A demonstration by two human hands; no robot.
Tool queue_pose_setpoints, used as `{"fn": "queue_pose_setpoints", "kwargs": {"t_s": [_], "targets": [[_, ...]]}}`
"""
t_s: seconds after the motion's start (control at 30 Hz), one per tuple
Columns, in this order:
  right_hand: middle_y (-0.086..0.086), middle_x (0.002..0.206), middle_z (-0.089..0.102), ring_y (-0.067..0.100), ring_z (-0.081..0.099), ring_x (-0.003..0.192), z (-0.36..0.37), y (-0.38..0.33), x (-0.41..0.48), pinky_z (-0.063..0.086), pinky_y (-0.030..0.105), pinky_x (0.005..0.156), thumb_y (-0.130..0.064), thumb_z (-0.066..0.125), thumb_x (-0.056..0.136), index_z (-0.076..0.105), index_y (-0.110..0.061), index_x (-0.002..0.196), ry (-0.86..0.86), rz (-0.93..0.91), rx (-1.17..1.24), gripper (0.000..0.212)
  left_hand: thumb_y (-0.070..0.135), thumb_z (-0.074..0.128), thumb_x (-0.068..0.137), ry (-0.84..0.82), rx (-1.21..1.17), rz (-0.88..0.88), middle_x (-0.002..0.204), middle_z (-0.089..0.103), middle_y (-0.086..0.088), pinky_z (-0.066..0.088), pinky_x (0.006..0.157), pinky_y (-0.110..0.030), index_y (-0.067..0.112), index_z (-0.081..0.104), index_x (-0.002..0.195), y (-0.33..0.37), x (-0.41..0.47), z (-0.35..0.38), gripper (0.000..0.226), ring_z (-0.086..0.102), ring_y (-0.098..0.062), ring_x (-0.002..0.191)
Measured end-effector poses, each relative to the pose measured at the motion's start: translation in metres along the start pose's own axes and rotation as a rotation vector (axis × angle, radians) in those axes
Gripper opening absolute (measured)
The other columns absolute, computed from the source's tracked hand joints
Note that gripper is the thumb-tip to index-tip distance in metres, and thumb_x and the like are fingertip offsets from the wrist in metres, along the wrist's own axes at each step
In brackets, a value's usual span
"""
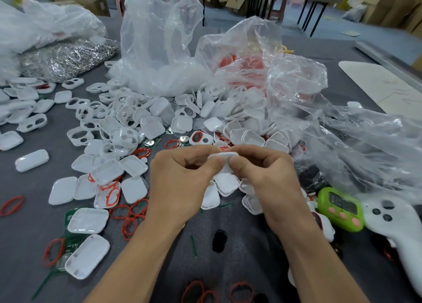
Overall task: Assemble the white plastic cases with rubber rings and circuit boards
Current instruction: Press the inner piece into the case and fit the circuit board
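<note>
I have one white case (222,157) raised above the table, just in front of the heap, pinched from both sides. The left hand (180,183) grips its left end with curled fingers and thumb, and the right hand (262,177) grips its right end the same way, thumbs almost meeting below it. Whether a ring or board sits inside it, I cannot tell. Under and beyond the hands I see the heap of case halves (159,122) spread across the grey table (27,245). Red rubber rings (129,219) lie loose just left of the left wrist, and a green circuit board (73,243) pokes out beneath two case halves nearer the left edge. Clear plastic bags (159,39) stand behind the heap. To the right, a green timer (341,207) lies just beside a white controller (397,229).
</note>
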State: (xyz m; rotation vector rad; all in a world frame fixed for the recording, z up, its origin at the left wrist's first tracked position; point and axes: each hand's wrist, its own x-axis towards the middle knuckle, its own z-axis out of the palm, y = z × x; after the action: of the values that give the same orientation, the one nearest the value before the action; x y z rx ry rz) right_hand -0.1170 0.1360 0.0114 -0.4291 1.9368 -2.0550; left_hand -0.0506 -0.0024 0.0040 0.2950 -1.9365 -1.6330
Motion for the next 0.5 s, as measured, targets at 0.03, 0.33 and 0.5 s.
{"fn": "queue_pose_setpoints", "kwargs": {"t_s": [0.03, 0.33, 0.5], "targets": [[0.006, 0.091, 0.080, 0.023, 0.076, 0.086, -0.0010, -0.0005, 0.0004, 0.059, 0.030, 0.077, -0.019, 0.076, 0.076, 0.081, -0.013, 0.095, -0.001, -0.006, -0.021, 0.020, 0.014, 0.082, 0.079, -0.009, 0.007, 0.014, 0.081, 0.078, 0.016, 0.059, 0.069, -0.021, 0.046, 0.081, 0.086, 0.0000, -0.0009, -0.0003, 0.033, 0.076, -0.006, 0.077], [-0.003, 0.078, 0.079, 0.013, 0.073, 0.066, 0.0043, -0.0001, -0.0043, 0.057, 0.021, 0.066, 0.001, 0.076, 0.081, 0.084, -0.024, 0.089, 0.097, -0.152, -0.118, 0.028, 0.017, 0.085, 0.075, 0.021, 0.039, -0.011, 0.085, 0.079, 0.016, 0.062, 0.078, -0.032, 0.037, 0.082, 0.091, -0.0036, -0.0036, 0.0039, 0.026, 0.077, -0.006, 0.085], [-0.001, 0.071, 0.077, 0.019, 0.073, 0.065, 0.0057, 0.0030, -0.0060, 0.061, 0.035, 0.069, -0.004, 0.081, 0.081, 0.085, -0.023, 0.088, 0.135, -0.120, -0.197, 0.020, 0.020, 0.085, 0.075, 0.039, 0.121, -0.038, 0.078, 0.077, 0.020, 0.063, 0.074, -0.036, 0.044, 0.081, 0.092, -0.0017, -0.0064, 0.0025, 0.030, 0.076, -0.008, 0.076]]}}
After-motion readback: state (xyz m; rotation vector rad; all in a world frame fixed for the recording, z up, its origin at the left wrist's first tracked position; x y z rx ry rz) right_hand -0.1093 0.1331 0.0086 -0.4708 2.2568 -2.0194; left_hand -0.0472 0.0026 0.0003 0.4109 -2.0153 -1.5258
